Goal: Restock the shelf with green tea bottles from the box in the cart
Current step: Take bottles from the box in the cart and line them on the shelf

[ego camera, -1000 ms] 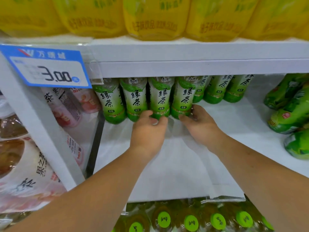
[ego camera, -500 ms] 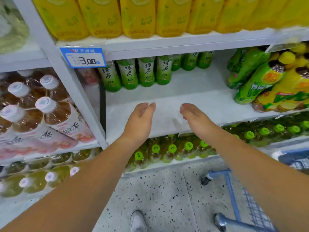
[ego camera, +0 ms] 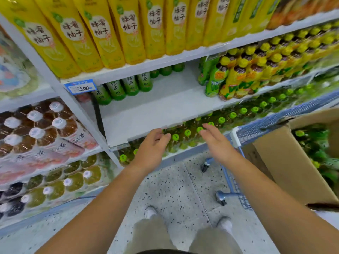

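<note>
White shelf board (ego camera: 156,110) lies bare across most of its width, its front edge running from about eight o'clock up toward two o'clock just beyond the fingertips. At the back, toward eleven o'clock from the hands, a short row of green tea bottles (ego camera: 126,87) stands upright against the rear, next to the blue price tag (ego camera: 80,87) clipped to the shelf edge above. At one o'clock a cluster of green and yellow bottles (ego camera: 229,79) bounds the open stretch on that side, and a white upright post (ego camera: 73,110) closes it at nine o'clock. Both hands hover in front of the shelf edge, over the green-capped bottles (ego camera: 187,136) of the tier below, touching nothing. The left hand (ego camera: 152,147) hangs loose with its fingers lightly bent, holding nothing; the right hand (ego camera: 216,142) is spread and relaxed, palm turned inward, also holding nothing, and a clear gap separates the two. At three o'clock the cardboard box (ego camera: 286,162) sits in the blue cart (ego camera: 233,182), flap up, with more green bottles (ego camera: 315,149) visible inside, blurred. Speckled floor (ego camera: 174,189) lies open between the cart wheels and the shelving base at six o'clock.
</note>
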A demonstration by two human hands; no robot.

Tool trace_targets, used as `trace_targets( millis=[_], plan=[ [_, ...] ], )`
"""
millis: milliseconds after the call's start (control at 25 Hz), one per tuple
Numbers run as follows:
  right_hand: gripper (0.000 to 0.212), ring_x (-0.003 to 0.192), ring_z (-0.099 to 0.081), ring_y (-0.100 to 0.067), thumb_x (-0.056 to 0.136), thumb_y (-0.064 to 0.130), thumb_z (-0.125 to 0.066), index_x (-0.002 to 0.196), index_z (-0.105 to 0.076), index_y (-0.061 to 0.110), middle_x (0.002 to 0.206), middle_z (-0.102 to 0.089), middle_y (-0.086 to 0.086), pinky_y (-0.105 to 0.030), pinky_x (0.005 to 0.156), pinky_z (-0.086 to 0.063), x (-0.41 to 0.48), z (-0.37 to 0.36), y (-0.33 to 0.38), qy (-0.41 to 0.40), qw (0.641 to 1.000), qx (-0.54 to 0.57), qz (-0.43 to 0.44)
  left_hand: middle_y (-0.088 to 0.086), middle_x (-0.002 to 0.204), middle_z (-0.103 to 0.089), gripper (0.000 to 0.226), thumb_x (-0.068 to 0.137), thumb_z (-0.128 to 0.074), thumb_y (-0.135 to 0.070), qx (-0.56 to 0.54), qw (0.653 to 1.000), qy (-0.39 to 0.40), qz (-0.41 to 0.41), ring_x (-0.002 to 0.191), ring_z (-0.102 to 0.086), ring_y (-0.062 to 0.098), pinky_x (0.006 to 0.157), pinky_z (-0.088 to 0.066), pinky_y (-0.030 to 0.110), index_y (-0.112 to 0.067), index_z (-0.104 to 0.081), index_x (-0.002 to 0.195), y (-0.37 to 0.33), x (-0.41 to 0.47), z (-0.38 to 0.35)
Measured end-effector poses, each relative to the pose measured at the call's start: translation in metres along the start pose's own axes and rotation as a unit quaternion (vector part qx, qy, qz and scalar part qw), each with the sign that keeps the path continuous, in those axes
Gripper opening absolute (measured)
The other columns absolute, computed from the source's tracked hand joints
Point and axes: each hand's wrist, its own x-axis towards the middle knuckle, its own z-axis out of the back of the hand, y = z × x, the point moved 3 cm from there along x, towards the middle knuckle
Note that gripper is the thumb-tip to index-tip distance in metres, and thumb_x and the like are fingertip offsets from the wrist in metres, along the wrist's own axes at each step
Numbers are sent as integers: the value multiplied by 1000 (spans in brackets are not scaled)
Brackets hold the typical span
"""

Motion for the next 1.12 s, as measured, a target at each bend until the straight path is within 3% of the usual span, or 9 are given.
trace_targets(
  millis=[80, 200, 400, 600, 760, 1040, 1120],
  plan=[
    [51, 121, -35, -3, 104, 48, -43, 152, -36, 34, 144, -38, 14, -30, 96, -30, -26, 21, -7, -12, 1000, 15, -9, -18, 128, -50, 57, 98, -49, -59, 13, 1000, 16, -6, 103, -51, -7, 86, -41, 26, -31, -44, 147, -12, -19, -21],
    [51, 120, -34, 1, 104, 49, -41, 152, -35, 34, 134, -37, 20, -27, 96, -28, -63, 63, -21, -38, 999, 16, 6, -15, 132, -52, 53, 99, -48, -57, 30, 999, 38, -21, 103, -50, -9, 79, -39, 18, -31, -47, 145, -37, -45, -65],
    [53, 126, -36, 0, 101, 54, -41, 150, -38, 34, 142, -40, 19, -25, 97, -29, -103, 152, -61, -84, 996, 31, -6, -12, 136, -53, 52, 101, -46, -55, 46, 997, 49, -40, 119, -50, 7, 94, -35, 30, -28, -48, 145, -85, -62, -152],
    [57, 133, -39, -5, 101, 54, -42, 153, -37, 29, 156, -39, 9, -31, 108, -33, -120, 253, -101, -109, 993, 36, -25, -20, 123, -55, 48, 99, -47, -57, 44, 995, 75, -48, 108, -51, -5, 83, -38, 24, -32, -53, 139, -126, -60, -251],
    [55, 137, -35, -8, 103, 52, -39, 154, -35, 31, 158, -35, 9, -26, 101, -25, -131, 315, -128, -106, 991, 52, -60, -22, 121, -55, 43, 100, -48, -56, 47, 992, 109, -44, 111, -53, -1, 76, -34, 13, -32, -54, 136, -151, -55, -319],
    [56, 136, -40, -13, 102, 56, -36, 152, -36, 32, 154, -41, 7, -32, 103, -33, -125, 370, -179, -178, 965, 134, -135, -34, 118, -50, 44, 100, -48, -56, 125, 970, 208, -32, 97, -45, -23, 76, -33, 11, -35, -51, 138, -178, -17, -399],
    [57, 139, -40, -16, 101, 57, -36, 152, -35, 31, 152, -44, 6, -35, 108, -33, -122, 377, -192, -213, 950, 163, -163, -28, 121, -53, 44, 99, -49, -56, 145, 958, 246, -31, 103, -51, -16, 86, -41, 16, -33, -52, 137, -185, 5, -420]
  ],
)
